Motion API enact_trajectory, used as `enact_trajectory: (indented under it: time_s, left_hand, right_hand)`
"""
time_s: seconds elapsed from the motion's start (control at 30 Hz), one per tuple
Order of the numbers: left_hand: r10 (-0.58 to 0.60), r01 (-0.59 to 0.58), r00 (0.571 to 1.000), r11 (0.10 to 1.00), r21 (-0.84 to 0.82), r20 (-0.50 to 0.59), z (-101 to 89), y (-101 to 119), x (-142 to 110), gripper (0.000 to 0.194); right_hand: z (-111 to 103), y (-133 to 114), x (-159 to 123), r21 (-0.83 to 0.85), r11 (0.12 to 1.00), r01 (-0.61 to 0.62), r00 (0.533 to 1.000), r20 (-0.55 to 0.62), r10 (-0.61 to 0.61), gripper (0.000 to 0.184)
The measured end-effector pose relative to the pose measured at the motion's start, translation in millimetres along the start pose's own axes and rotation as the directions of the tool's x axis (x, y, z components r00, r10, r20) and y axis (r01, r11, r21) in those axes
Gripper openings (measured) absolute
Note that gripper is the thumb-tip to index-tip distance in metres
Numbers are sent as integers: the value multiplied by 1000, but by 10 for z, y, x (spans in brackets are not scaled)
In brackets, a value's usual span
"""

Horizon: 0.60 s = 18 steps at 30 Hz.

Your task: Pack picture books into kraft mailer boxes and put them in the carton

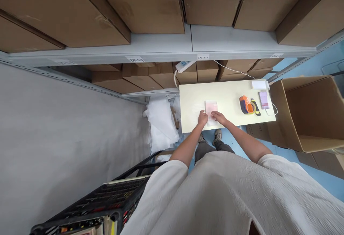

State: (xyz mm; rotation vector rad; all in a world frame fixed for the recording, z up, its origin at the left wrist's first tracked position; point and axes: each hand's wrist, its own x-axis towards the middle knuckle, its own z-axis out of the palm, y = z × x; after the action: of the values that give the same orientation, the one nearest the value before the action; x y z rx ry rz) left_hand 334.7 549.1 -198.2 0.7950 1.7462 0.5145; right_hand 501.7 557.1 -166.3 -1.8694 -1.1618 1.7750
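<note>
A: On the pale bench, near its front edge, lies a flat pinkish packet. How do the hands stand?

B: Both forearms reach forward and down from white sleeves, converging on the packet. Left hand rests palm down at the packet's near left corner, fingers flattened onto it. Right hand lies at the near right corner, fingers stretched across the lower edge.

A: Are the fingers closed round it?

B: No; on both hands they lie extended and pressed flat on the packet's surface, not curled about it. The packet stays flat on the bench.

A: What else is shown?

B: To the right on the bench, well apart from the hands: an orange tape dispenser, a phone on a white cable, and a small white box. Beside the bench's right end stands an open cardboard carton. Behind, a grey shelf carries brown cartons; a power strip hangs below it. White foam sheets lie left of the bench, and a black wire cart stands nearest the camera.
</note>
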Motion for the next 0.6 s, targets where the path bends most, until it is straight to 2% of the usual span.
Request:
enact_trajectory:
  time_s: [0.1,0.17,0.27,0.33,0.53,0.6]
  left_hand:
    - [67,-66,997,997,46,-35,-19,-53,-61,58]
    - [133,-130,990,989,67,-48,-30,-85,-106,56]
    - [231,-230,973,971,68,-5,-55,-117,-164,56]
    - [279,-281,959,957,71,40,-76,-130,-194,57]
    - [256,-275,952,956,106,167,-107,-166,-258,63]
    - [249,-269,952,958,100,177,-104,-177,-268,64]
  right_hand:
    - [-34,57,32,9,1000,26,999,-25,-26,38]
    - [-84,96,64,-9,999,51,994,-96,-51,38]
    - [-163,141,116,-63,997,54,971,-230,-67,38]
    - [-189,159,140,-63,998,16,963,-268,-32,40]
    - [-146,162,139,18,999,-30,954,-297,34,47]
    - [-134,139,122,35,999,9,958,-287,1,44]
